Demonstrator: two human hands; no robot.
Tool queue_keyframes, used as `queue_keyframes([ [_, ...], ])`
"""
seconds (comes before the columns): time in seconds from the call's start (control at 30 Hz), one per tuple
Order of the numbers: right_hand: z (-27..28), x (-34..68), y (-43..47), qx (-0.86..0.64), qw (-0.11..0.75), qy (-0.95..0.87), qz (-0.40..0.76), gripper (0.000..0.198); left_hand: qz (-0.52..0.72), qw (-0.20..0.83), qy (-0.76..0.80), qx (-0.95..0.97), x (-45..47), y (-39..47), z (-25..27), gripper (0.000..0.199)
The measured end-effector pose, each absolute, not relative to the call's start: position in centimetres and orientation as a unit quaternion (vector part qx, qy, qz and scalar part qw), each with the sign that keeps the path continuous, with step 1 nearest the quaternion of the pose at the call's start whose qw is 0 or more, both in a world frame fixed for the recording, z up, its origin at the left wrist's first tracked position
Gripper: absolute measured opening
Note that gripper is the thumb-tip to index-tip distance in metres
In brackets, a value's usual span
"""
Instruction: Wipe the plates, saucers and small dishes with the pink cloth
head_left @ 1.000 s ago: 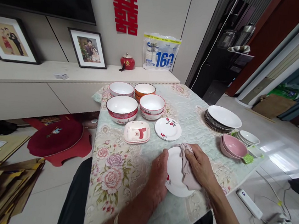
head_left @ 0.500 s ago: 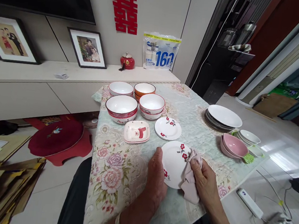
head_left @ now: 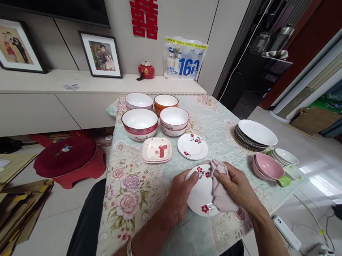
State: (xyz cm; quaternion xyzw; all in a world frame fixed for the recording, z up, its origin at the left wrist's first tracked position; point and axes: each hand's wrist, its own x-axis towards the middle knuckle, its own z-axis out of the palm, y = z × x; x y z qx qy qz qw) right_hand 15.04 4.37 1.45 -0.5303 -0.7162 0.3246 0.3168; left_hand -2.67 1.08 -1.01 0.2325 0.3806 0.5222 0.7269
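Observation:
A white plate with red flowers is held above the near part of the table. My left hand grips its left rim, the thumb lying over the top face. On the plate's right side my right hand is closed on a pinkish cloth, pressing it against the upper right rim. The cloth drapes over part of the plate and hides that edge. Just beyond lies a small stack of matching flowered plates. Left of it sit rectangular dishes with a red pattern.
Stacked bowls stand at the table's far left. On the right are stacked white plates, pink bowls and small white bowls near the table edge. A red stool is on the floor at left.
The flowered plate has turned in my hands, its flowers now in other places. My right hand and the cloth have moved up the rim; my left thumb has come over the plate's face.

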Motion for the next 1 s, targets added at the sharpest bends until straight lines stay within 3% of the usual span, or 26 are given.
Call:
queue_keyframes([
  [0.27,-2.1,12.6,2.5,-0.6,0.446,-0.571,0.339,0.045,0.6,0.685,0.383,0.156,-2.5,0.8,-1.1,0.039],
  [0.43,-2.5,11.5,0.2,-0.627,0.486,-0.519,0.319,0.046,0.634,0.679,0.353,0.111,-2.4,1.0,-1.3,0.04],
  [0.57,-3.0,11.7,-0.3,-0.611,0.495,-0.492,0.374,0.046,0.633,0.687,0.344,0.094,-2.4,1.0,-1.0,0.045],
  [0.67,-2.5,13.5,0.6,-0.6,0.481,-0.517,0.377,0.04,0.604,0.707,0.345,0.126,-2.6,1.1,-0.6,0.04],
  [0.77,-0.6,15.5,2.0,-0.612,0.414,-0.603,0.3,0.032,0.562,0.718,0.376,0.164,-2.9,1.2,-0.5,0.031],
  [0.9,2.2,15.9,3.2,-0.571,0.324,-0.707,0.264,0.027,0.519,0.722,0.391,0.237,-3.1,1.3,-0.9,0.031],
  [1.0,2.5,14.7,3.5,-0.546,0.323,-0.724,0.27,0.026,0.506,0.729,0.374,0.268,-3.0,1.2,-1.2,0.037],
])
